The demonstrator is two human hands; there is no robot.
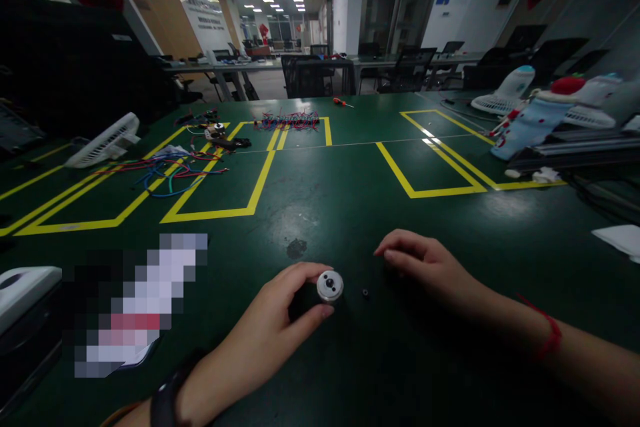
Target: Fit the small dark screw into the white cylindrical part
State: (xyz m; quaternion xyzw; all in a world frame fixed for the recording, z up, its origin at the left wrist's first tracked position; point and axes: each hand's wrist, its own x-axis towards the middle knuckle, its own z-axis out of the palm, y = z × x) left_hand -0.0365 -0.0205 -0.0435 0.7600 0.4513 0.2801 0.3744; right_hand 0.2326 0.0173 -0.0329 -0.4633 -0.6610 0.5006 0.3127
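Note:
A short silver metal cylinder [330, 287], round on top with small dark holes and a dark centre, stands on the green table. My left hand [280, 313] is closed around it from the left, thumb in front and index finger behind. Just to the cylinder's right lies a tiny dark ring-like piece [365, 293], apart from both hands. Beyond that piece, to the right, my right hand [425, 260] is low over the table, its thumb and index tips close together. Whatever its fingers hold, if anything, is hidden.
Left of my hands lies a blurred-out phone-like object [145, 307]. Farther back are loose coloured wires [185, 170], a wire bundle [290, 121], an orange-handled screwdriver [341, 102] and a white fan [107, 140]. A blue snowman-like figure [533, 123] stands at right, near dark metal bars [575, 153].

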